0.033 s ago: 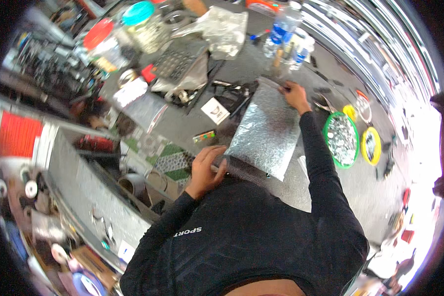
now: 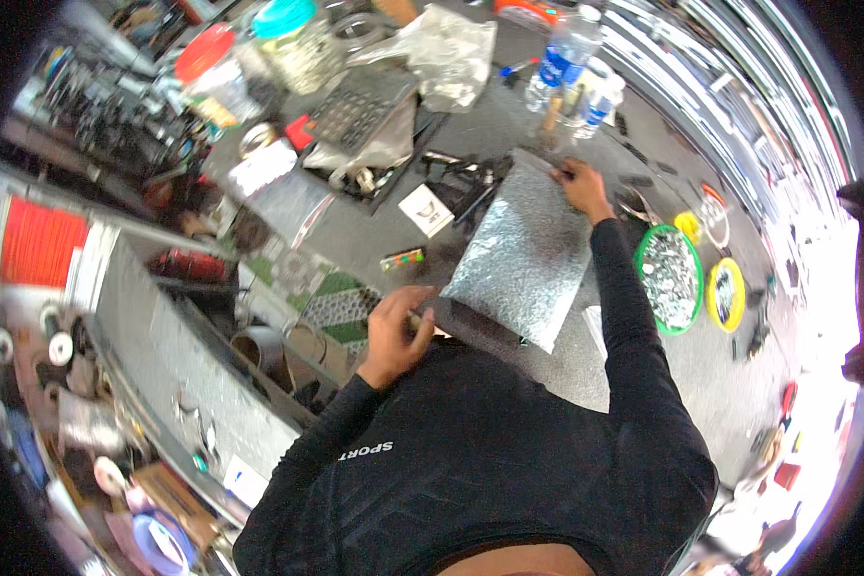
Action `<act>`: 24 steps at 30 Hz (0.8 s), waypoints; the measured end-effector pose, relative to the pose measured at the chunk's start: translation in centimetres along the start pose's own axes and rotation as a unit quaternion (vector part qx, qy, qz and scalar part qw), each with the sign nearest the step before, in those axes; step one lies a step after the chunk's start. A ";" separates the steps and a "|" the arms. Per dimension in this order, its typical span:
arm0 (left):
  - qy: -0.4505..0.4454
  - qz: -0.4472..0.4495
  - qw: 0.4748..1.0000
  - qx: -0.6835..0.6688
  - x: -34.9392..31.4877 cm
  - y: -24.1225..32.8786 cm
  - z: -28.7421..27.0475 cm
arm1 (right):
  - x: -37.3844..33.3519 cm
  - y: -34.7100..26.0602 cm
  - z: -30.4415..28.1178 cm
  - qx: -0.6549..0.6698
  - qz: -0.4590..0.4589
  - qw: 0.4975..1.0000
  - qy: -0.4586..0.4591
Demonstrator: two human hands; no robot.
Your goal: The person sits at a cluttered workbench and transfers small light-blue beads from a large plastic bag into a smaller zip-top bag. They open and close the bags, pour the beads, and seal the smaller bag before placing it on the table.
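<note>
A silvery, rough-sheened panel [image 2: 526, 252] lies slanted on the grey workbench in front of me, a dark strip [image 2: 488, 326] along its near end and a greyer one at its far end. At the near left corner is my left hand [image 2: 394, 333], its fingers curled and thumb lowered around the end of the dark strip. My right hand [image 2: 584, 189] reaches out to the far right corner and pinches the edge there. What its fingertips press on is partly hidden. Left of the panel are a white square card [image 2: 425, 210] and black metal parts [image 2: 461, 178].
Plastic bottles [image 2: 559, 67] stand beyond the panel. On the right are a green basket [image 2: 670, 228] of small metal pieces and a yellow one [image 2: 739, 305]. A calculator [image 2: 355, 113], a crumpled plastic bag [image 2: 446, 48] and lidded jars [image 2: 302, 62] occupy the far left.
The whole view has shifted slightly, so bench things appear a little farther right. Both hands keep their places at the panel's corners.
</note>
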State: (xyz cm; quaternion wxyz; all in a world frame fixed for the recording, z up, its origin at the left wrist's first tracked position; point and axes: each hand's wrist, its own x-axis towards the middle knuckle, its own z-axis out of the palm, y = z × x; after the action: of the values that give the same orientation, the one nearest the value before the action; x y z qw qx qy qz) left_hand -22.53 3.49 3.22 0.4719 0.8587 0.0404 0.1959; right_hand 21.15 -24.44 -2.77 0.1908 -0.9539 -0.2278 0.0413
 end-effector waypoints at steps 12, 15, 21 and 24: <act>0.258 -0.242 0.935 -0.003 -13.1 2.7 2.7 | -1.7 -2.8 -2.6 0.003 -0.108 0.992 0.065; 0.273 -0.306 0.907 -0.101 -14.3 3.1 4.1 | -6.7 -5.9 -6.0 0.149 -0.162 0.964 0.152; 0.180 -0.236 0.949 -0.111 -11.0 3.1 5.2 | -14.0 -12.7 -13.2 0.175 -0.214 0.941 0.198; 0.147 -0.115 0.981 -0.051 -6.0 2.9 5.8 | -17.0 -15.4 -15.3 0.176 -0.230 0.935 0.205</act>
State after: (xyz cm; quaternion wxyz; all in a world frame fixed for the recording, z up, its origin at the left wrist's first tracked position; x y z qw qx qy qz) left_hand -26.20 -4.25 1.04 0.5231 0.7851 0.1976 0.2663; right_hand 2.06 -24.71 17.13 0.4021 -0.8146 -0.3861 -0.1603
